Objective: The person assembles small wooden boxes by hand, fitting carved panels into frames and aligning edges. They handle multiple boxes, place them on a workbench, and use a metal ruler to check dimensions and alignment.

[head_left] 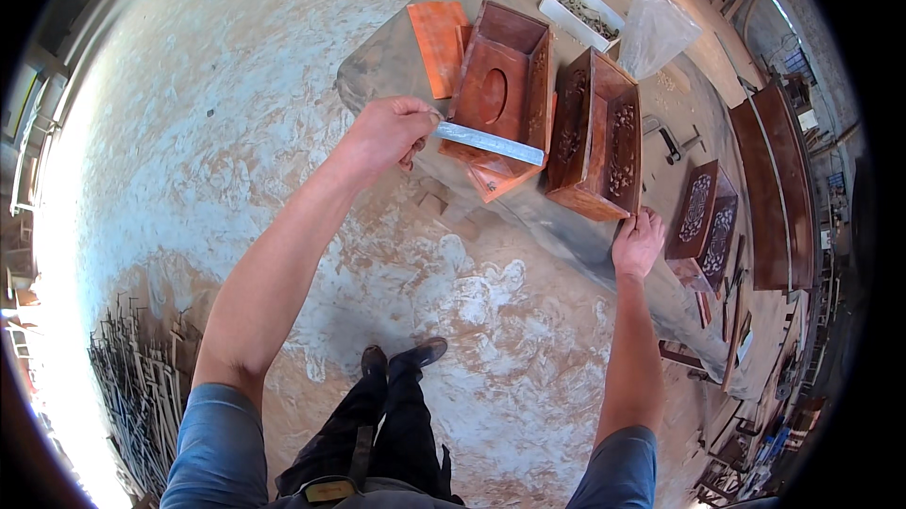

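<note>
My left hand (389,135) is closed on the end of a pale blue-grey flat strip (493,143). The strip reaches across the near end of a reddish-brown wooden box (472,99), which has an oval opening in its panel; whether they touch I cannot tell. To the right of it, a second wooden box (572,169) with carved openwork in its sides stands tilted to my view. My right hand (639,245) has its fingers closed at this box's near right corner. Under the first box's near end shows an orange-brown wooden piece (505,183).
On the covered table (387,61) are an orange board (436,42), a white tray (583,16) of small pieces, a clear plastic bag (658,33) and a clamp (675,144). A carved box (700,226) stands right. Metal rods (142,386) are heaped lower left.
</note>
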